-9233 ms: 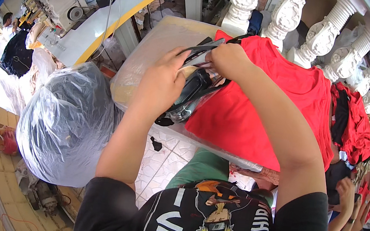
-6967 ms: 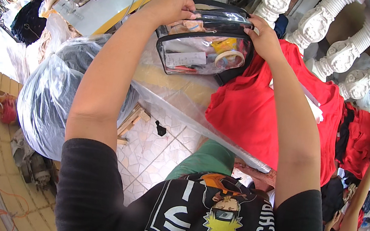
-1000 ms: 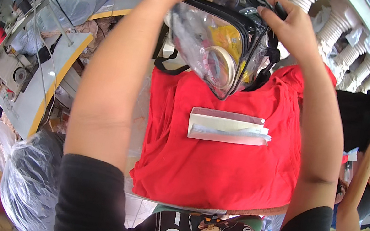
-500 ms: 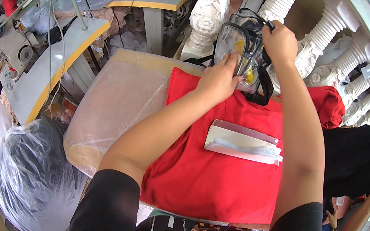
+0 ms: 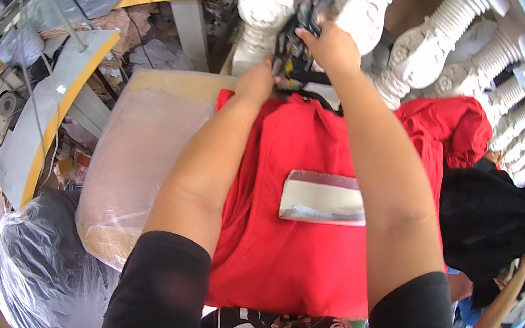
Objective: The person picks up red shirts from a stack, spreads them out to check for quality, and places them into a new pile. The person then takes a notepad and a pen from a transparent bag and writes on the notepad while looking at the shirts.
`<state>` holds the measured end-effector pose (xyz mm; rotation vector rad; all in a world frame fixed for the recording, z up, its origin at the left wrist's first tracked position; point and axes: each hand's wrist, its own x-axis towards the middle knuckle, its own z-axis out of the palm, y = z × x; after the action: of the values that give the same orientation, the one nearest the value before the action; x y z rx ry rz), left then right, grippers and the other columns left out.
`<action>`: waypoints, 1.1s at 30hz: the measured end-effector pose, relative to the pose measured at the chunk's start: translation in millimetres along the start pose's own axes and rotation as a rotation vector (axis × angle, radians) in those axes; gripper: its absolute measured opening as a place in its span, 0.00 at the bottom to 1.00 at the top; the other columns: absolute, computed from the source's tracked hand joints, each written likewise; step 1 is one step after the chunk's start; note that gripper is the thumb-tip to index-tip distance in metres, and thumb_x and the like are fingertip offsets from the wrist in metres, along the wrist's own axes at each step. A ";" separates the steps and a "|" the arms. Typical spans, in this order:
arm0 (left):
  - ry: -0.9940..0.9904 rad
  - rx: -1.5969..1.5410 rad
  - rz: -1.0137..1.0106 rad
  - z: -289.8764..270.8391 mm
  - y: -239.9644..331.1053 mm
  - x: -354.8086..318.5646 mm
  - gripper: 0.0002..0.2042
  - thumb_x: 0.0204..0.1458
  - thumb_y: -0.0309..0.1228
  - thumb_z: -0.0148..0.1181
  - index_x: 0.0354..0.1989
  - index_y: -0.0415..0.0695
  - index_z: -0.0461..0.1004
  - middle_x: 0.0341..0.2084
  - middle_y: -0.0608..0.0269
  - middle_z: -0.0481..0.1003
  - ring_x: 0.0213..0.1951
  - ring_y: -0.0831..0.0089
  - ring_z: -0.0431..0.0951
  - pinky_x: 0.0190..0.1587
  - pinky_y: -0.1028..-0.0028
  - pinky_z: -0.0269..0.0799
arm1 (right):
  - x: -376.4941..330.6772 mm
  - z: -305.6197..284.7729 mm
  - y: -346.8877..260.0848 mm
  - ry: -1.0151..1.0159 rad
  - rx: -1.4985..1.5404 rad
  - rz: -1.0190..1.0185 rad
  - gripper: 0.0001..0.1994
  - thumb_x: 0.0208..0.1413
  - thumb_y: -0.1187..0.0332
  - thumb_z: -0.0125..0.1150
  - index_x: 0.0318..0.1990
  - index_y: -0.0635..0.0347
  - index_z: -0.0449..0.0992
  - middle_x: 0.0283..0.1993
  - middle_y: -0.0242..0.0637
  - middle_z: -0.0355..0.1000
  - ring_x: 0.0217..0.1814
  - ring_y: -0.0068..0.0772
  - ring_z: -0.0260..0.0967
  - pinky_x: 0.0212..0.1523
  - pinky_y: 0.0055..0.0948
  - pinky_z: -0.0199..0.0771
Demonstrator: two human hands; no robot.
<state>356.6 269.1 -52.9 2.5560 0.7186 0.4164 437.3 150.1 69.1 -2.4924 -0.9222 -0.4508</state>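
At the far edge of the red cloth (image 5: 295, 258), a clear plastic bag with black trim (image 5: 295, 42) stands against the white carved balusters, blurred by motion. My right hand (image 5: 333, 48) is closed on the bag's upper right side. My left hand (image 5: 254, 84) grips the lower left side, its fingertips partly hidden by the bag. Something yellow shows inside the clear plastic. Between my forearms, a flat white packet with a dark red band (image 5: 323, 204) lies on the cloth, its right end hidden behind my right forearm.
A plastic-wrapped block (image 5: 147, 153) adjoins the cloth on the left, with a grey plastic sack (image 5: 55, 261) below it. Further left is a sewing table (image 5: 55, 104). White balusters (image 5: 424, 56) line the far right. Another person's arm (image 5: 504, 305) holds black fabric (image 5: 487, 220) at right.
Both hands and the bag have shifted left, and the bag now looks narrower, turned more edge-on. The view has shifted slightly. My right forearm now covers the packet's right end.
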 end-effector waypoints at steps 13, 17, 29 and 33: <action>-0.178 -0.414 0.548 -84.8 83.7 -155.0 0.17 0.50 0.35 0.60 0.48 0.42 0.73 0.43 0.50 0.75 0.47 0.59 0.75 0.50 0.66 0.69 | -231.8 -174.2 68.3 -0.492 0.052 -0.140 0.14 0.49 0.60 0.60 0.42 0.55 0.76 0.32 0.46 0.75 0.36 0.50 0.73 0.37 0.43 0.73; -0.336 0.041 0.662 -67.5 116.0 -192.3 0.22 0.46 0.33 0.61 0.52 0.46 0.71 0.46 0.52 0.74 0.50 0.56 0.72 0.54 0.63 0.65 | -295.8 -144.7 96.0 -0.301 0.083 -0.133 0.12 0.50 0.62 0.60 0.41 0.54 0.74 0.29 0.46 0.75 0.33 0.50 0.74 0.34 0.44 0.73; -0.089 -0.342 0.270 -80.4 189.1 -315.8 0.11 0.53 0.30 0.53 0.40 0.35 0.71 0.30 0.44 0.76 0.36 0.57 0.78 0.39 0.65 0.71 | -352.6 -213.6 122.3 -0.090 0.594 0.170 0.20 0.50 0.67 0.61 0.52 0.53 0.71 0.31 0.44 0.75 0.33 0.34 0.75 0.35 0.30 0.71; -0.020 -0.633 0.176 -38.7 197.9 -360.5 0.12 0.55 0.30 0.50 0.43 0.35 0.69 0.32 0.44 0.76 0.36 0.56 0.78 0.39 0.65 0.71 | -385.5 -210.2 129.7 0.013 0.726 0.311 0.32 0.48 0.66 0.63 0.62 0.54 0.61 0.37 0.47 0.76 0.39 0.37 0.75 0.41 0.30 0.72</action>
<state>128.2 -67.3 19.7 2.0177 0.2852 0.5682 214.8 -248.8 39.6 -1.9029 -0.5389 -0.0110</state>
